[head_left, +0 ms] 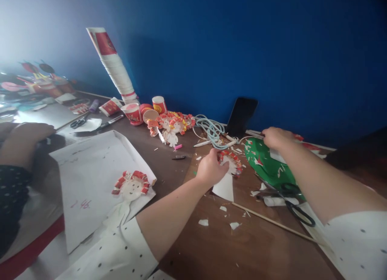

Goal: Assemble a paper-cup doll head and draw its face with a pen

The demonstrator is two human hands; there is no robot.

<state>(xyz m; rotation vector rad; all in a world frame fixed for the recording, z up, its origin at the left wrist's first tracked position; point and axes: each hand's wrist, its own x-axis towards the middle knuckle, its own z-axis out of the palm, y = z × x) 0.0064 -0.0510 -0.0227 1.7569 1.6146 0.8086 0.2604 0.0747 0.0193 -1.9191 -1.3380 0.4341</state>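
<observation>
My left hand (212, 168) is closed at the edge of a white paper figure (223, 189) with a ring of red and white curled fringe, its thumb and fingers on the fringe. The figure lies over the brown table top. Farther right, my right hand (276, 138) reaches over a green round piece (267, 163) strewn with paper scraps. Its fingers are bent together by a thin pale item (254, 133); what they hold is partly hidden. Black-handled scissors (299, 213) and a wooden stick (272, 221) lie nearer me, by a white glue-stick-like tube (279, 201).
A finished-looking curly-haired paper figure (131, 187) rests on a white sheet (87, 163). Behind stand stacked paper cups (117, 72), a coiled cable (211, 128) and a leaning phone (242, 114). Another person's hand (36, 132) is at the left. A blue wall (196, 50) closes the back.
</observation>
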